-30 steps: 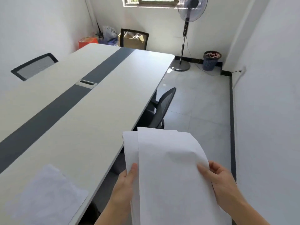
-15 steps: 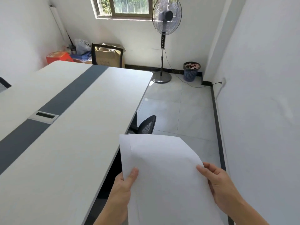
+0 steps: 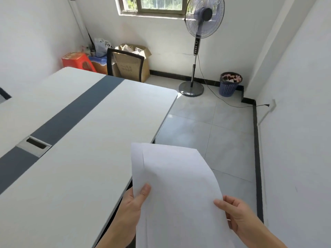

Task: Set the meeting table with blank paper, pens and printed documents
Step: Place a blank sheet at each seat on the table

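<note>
You hold the paper [image 3: 179, 194]: thin, matte white sheets, slightly fanned, in the air at the table [image 3: 80, 158] edge. Left hand [image 3: 132, 208] pinches the left margin, thumb on top. Right hand [image 3: 238, 217] grips the right edge, which curls upward. The table has a smooth pale top, a rounded corner, a dark grey centre stripe and a rectangular metal slot [image 3: 35, 144].

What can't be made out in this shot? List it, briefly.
Head view:
Paper sheets: count and any print, the top sheet covers the rest; bottom edge cuts them.
Left hand: fingers behind the paper, only the thumb shows.
Chair at the left edge: mostly cut off.
Blue bin: contents too small.
</note>
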`<action>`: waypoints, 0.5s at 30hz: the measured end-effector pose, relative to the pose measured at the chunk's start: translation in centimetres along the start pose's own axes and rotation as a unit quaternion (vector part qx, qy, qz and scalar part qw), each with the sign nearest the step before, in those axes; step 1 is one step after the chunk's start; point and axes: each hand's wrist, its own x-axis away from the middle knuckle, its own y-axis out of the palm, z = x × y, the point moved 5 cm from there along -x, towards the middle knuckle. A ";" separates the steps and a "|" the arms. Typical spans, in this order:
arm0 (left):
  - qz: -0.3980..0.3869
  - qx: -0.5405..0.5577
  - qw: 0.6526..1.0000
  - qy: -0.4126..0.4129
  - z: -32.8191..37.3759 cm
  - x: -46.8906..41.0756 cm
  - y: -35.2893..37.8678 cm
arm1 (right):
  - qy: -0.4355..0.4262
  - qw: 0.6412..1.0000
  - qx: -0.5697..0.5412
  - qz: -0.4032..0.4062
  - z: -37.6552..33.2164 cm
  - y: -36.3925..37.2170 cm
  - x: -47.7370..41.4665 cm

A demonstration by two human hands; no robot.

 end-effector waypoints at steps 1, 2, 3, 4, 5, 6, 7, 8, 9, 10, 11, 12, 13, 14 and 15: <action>0.012 0.006 1.000 0.003 0.2 -1.1 0.8 | 0.004 1.000 0.015 -0.012 -1.1 -0.6 -1.5; 0.025 0.008 1.000 0.005 0.4 -2.1 1.6 | 0.008 0.999 0.030 -0.022 -2.3 -1.4 -3.1; 0.038 0.009 0.999 0.007 0.7 -3.1 2.6 | 0.013 0.998 0.044 -0.034 -3.5 -2.2 -4.7; 0.052 0.008 0.999 0.009 1.0 -4.1 3.6 | 0.019 0.997 0.057 -0.049 -4.9 -2.8 -6.1; 0.064 0.011 0.998 0.012 1.5 -5.0 4.6 | 0.024 0.995 0.070 -0.064 -6.5 -3.2 -7.4; 0.074 0.015 0.997 0.016 2.2 -5.9 5.6 | 0.028 0.993 0.080 -0.076 -8.0 -3.6 -8.7; 0.083 0.021 0.996 0.020 2.7 -6.6 6.4 | 0.029 0.992 0.092 -0.086 -9.4 -3.9 -10.0; 0.098 0.028 0.995 0.021 3.0 -7.3 6.9 | 0.031 0.989 0.108 -0.096 -10.6 -4.2 -11.2; 0.115 0.037 0.992 0.022 3.2 -7.6 7.2 | 0.033 0.986 0.123 -0.108 -11.6 -4.3 -12.2; 0.134 0.049 0.990 0.023 3.4 -7.7 7.3 | 0.038 0.982 0.137 -0.122 -12.5 -4.1 -13.3; 0.154 0.063 0.986 0.022 3.5 -7.7 7.3 | 0.043 0.978 0.152 -0.140 -13.3 -3.8 -14.2; 0.178 0.079 0.981 0.021 3.4 -7.6 7.1 | 0.048 0.972 0.167 -0.161 -13.9 -3.2 -15.0; 0.202 0.096 0.974 0.023 3.3 -7.4 6.7 | 0.052 0.966 0.180 -0.179 -14.5 -2.4 -15.7; 0.228 0.108 0.967 0.025 3.2 -7.1 6.3 | 0.056 0.960 0.193 -0.196 -14.9 -1.4 -16.4; 0.252 0.115 0.960 0.028 3.1 -6.9 5.8 | 0.060 0.953 0.205 -0.213 -15.2 -0.3 -17.1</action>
